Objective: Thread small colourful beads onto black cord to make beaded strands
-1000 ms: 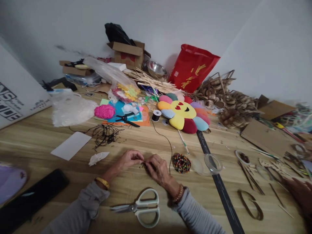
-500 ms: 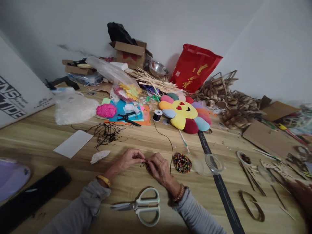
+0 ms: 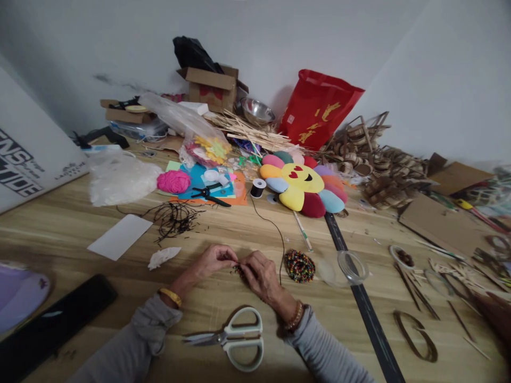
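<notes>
My left hand (image 3: pixel 217 259) pinches at the end of a small beaded cord (image 3: pixel 238 270), thumb and forefinger together. Close beside it, my right hand (image 3: pixel 261 274) is closed over the same cord and hides most of it. To the right of this hand lies a coil of multicoloured beads (image 3: pixel 299 266). A thin black cord (image 3: pixel 275 221) runs from a spool (image 3: pixel 257 188) down to the right hand's far side. White-handled scissors (image 3: pixel 243 339) lie open on the table below both hands.
Left of the hands are a crumpled tissue (image 3: pixel 163 257), a white card (image 3: pixel 120 236), tangled black cord (image 3: pixel 175 218) and a black phone-like slab (image 3: pixel 59 319). A flower cushion (image 3: pixel 303 183) and black-handled pliers (image 3: pixel 211 196) lie beyond. Another person's hand (image 3: pixel 493 314) shows at the right edge.
My hands stay almost in place, with only slight finger movement at the beaded cord. The view has shifted very slightly.
</notes>
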### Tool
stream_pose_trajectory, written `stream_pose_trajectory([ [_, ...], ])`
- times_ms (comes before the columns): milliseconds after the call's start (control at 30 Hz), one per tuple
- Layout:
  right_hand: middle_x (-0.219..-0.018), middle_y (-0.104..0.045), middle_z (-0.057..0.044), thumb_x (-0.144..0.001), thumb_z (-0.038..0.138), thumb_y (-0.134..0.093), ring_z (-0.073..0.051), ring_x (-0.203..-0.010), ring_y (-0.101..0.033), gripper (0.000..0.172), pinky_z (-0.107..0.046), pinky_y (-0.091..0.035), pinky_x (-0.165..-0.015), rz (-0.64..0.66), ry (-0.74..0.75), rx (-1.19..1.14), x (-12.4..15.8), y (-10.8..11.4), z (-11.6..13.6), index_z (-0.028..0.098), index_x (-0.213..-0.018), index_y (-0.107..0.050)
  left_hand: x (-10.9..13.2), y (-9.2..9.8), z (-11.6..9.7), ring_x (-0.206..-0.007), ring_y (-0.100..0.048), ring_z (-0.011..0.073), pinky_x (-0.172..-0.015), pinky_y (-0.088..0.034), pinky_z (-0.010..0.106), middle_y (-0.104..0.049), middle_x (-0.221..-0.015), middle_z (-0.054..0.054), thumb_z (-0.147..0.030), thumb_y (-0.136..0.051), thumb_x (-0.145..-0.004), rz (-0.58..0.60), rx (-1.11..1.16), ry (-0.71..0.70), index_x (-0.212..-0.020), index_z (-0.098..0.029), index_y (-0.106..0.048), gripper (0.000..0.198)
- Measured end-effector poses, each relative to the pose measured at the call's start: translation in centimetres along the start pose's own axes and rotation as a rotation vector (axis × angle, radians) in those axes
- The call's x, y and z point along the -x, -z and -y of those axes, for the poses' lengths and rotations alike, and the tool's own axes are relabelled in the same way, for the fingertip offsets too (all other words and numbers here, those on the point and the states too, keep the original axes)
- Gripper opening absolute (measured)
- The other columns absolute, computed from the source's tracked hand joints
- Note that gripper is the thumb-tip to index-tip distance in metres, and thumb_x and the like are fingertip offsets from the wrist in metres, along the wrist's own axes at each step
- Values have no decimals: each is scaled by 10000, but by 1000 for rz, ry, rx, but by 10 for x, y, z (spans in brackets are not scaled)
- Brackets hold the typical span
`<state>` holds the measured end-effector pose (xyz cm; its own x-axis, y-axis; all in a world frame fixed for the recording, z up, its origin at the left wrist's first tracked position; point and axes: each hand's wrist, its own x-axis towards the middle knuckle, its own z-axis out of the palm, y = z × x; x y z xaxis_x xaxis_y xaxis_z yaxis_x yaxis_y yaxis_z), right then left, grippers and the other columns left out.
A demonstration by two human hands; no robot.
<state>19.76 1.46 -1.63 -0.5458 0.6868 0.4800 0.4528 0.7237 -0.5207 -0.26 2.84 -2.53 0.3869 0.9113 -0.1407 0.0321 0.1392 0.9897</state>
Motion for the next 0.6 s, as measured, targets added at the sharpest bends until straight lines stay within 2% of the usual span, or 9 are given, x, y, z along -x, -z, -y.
stream_pose_trajectory([
  [367,-786,-609,-69,-943,201,-460,-176,-751,-556,145,-284,-458,-663,-3,18,7,-1,1,0,169,-883,-588,2,-2,-8,-659,-587,140,-653,-448,257,-663,-680,21,-274,-758,-649,-7,-39,-3,-718,-118,-665,194],
  [600,-777,-607,-65,-944,213,-453,-177,-735,-560,142,-281,-454,-651,-12,15,9,0,0,-2,181,-882,-577,2,0,-6,-661,-583,144,-646,-444,257,-662,-687,21,-288,-753,-656,-21,-52,-16,-719,-122,-666,197],
])
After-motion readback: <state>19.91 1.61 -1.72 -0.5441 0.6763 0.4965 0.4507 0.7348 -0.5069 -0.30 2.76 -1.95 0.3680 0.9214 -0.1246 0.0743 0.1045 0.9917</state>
